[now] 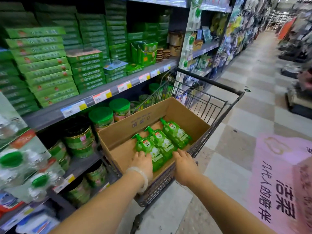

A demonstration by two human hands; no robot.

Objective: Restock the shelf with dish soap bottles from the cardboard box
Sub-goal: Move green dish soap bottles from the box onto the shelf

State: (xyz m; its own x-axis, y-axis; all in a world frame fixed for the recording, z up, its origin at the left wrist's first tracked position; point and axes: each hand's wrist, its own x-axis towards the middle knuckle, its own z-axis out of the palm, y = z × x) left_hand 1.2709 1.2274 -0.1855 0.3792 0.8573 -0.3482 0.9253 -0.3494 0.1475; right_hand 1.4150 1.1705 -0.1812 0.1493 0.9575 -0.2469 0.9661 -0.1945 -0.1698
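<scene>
An open cardboard box (190, 115) rests in a wire shopping cart (217, 105). Three green dish soap bottles with pump tops lie flat side by side on its floor: a near one (148, 148), a middle one (162, 141) and a far one (176, 132). My left hand (142, 162), with a pale bangle on the wrist, reaches into the box and its fingers rest on the bottom end of the near bottle. My right hand (184, 163) reaches over the box's near rim and touches the base of the middle bottle. Neither bottle is lifted off the box floor.
Store shelves (108, 92) run along my left, packed with green boxes above and green-lidded jars (101, 116) and tins below. Price tags line the shelf edges. The aisle's checkered floor stretches ahead on the right, with a pink floor sticker (276, 174) near me.
</scene>
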